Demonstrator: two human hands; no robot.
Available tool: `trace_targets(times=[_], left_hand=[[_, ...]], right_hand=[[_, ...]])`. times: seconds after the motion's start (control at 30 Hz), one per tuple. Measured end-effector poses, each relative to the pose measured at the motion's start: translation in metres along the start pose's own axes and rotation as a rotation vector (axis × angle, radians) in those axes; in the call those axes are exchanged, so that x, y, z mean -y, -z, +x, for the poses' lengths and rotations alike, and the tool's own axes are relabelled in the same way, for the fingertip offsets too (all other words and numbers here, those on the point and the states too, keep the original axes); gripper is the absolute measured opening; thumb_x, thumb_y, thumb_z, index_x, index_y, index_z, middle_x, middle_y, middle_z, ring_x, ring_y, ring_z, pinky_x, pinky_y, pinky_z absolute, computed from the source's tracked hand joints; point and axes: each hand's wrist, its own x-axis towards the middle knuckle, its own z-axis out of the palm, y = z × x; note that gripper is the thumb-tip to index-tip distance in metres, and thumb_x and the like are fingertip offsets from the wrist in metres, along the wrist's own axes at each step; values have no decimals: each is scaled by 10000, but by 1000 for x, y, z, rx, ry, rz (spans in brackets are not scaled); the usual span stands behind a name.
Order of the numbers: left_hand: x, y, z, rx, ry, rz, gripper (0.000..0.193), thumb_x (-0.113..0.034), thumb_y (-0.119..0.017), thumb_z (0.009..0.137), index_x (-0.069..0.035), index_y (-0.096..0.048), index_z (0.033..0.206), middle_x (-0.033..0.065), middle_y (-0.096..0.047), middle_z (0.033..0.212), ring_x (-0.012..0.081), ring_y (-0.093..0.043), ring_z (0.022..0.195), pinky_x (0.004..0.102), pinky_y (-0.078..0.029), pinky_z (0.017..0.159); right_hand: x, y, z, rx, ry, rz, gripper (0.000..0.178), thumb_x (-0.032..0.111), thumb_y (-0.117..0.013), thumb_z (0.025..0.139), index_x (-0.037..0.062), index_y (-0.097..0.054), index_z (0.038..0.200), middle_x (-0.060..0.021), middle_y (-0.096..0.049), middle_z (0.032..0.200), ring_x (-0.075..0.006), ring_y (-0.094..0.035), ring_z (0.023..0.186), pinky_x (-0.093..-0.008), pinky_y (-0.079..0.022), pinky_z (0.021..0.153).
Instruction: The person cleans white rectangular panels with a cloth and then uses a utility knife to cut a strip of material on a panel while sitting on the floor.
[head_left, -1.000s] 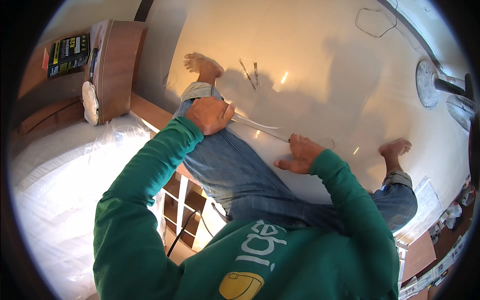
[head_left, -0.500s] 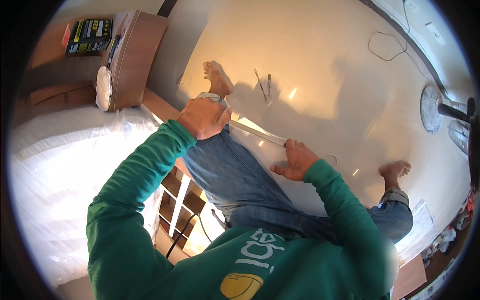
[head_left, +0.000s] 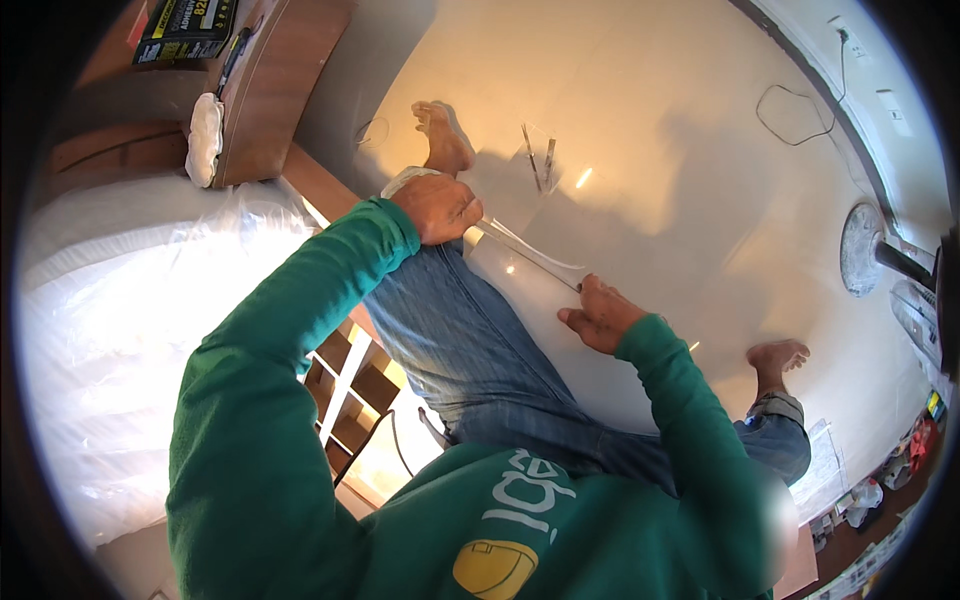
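A long, thin, straight strip (head_left: 532,257), which looks like metal, runs between my two hands above the pale floor. My left hand (head_left: 440,208) is closed in a fist around its upper left end, beside my knee. At the lower right end, the fingers of my right hand (head_left: 606,314) curl over the strip, with the thumb apart. A white curved piece (head_left: 548,262) bows out along the strip's far side; what it is cannot be made out. Two slender tools (head_left: 540,160) lie on the floor beyond my left hand.
A brown wooden cabinet (head_left: 275,100) stands at the left, with a black box (head_left: 187,30) nearby. Plastic sheeting (head_left: 150,330) covers something below it. A fan base (head_left: 860,250) stands at the right, and a looped cord (head_left: 795,115) lies near the far wall.
The view has shifted slightly. My left hand sits a little farther right in the picture, and both hands still hold the strip. The white curved piece shows more clearly apart from it.
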Motion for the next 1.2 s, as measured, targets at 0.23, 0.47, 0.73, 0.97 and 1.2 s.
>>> trace_targets(times=[0.23,0.47,0.73,0.97,1.2], left_hand=[[22,-11,5,-65,-80,25,506,-436,-464,1024,-46,-754,881,237,-726,899,455,-693,904,547,-539,834],[-11,37,-7,45,46,148,460,-406,-472,1018,-61,-769,954,232,-745,899,454,-710,909,544,-543,870],[10,29,2,40,28,121,445,-396,-500,1018,-35,-742,922,252,-723,871,466,-699,885,561,-537,833],[27,5,18,55,-13,101,464,-424,-502,1024,-41,-756,962,228,-743,1012,445,-704,971,532,-552,879],[23,16,44,-29,69,80,510,-468,-504,1035,-35,-773,1043,258,-700,1157,437,-681,1099,501,-530,965]], right_hand=[[5,-1,11,46,-53,62,791,573,-627,1007,-138,-476,1319,-350,-640,1227,-464,-638,1197,-471,-501,1025],[17,2,18,-29,-50,27,983,713,-673,918,-130,-462,1376,-331,-630,1264,-437,-645,1190,-465,-507,1010],[4,3,36,45,-30,84,795,631,-498,1061,-86,-460,1403,-301,-679,1173,-413,-664,1149,-464,-504,994],[16,16,30,128,-111,79,749,675,-452,1064,-27,-499,1323,-274,-668,1206,-387,-644,1167,-457,-480,1029],[4,7,32,55,-130,210,768,726,-534,1003,3,-530,1261,-214,-657,1197,-312,-628,1148,-436,-476,1011]])
